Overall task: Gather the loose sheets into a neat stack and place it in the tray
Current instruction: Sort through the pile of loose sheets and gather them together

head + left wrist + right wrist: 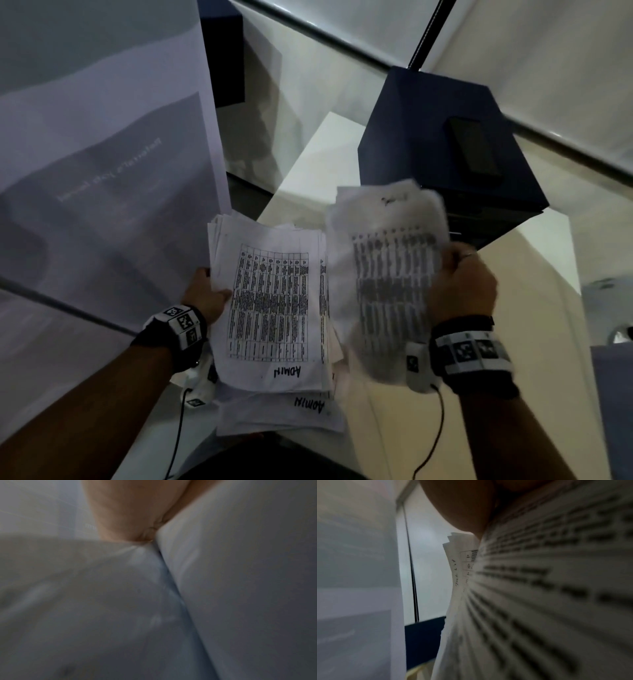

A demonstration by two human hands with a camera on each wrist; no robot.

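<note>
**Two bundles of sheets, one in each hand**

My left hand [205,298] grips the left edge of a thick bundle of printed sheets [270,305], thumb on top of the page and the other fingers hidden underneath. The top page shows a table of dense print with "ADMIN" handwritten at its near edge. The bundle is ragged, its edges fanned out of line. Below it, more sheets [281,416] lie loose, another "ADMIN" page showing among them.

My right hand [460,284] holds a second bundle [390,274] by its right edge, fingers curled round it. This bundle is blurred and stands just beside the first one, their inner edges close or overlapping. In the right wrist view the staggered corners of these pages [453,539] show just under my thumb.

Beyond the papers sits a dark blue box [442,154] with a black phone [474,150] lying flat on its top. A large pale sheet [102,137] with faint print fills the left of the head view. I cannot make out a tray.
</note>
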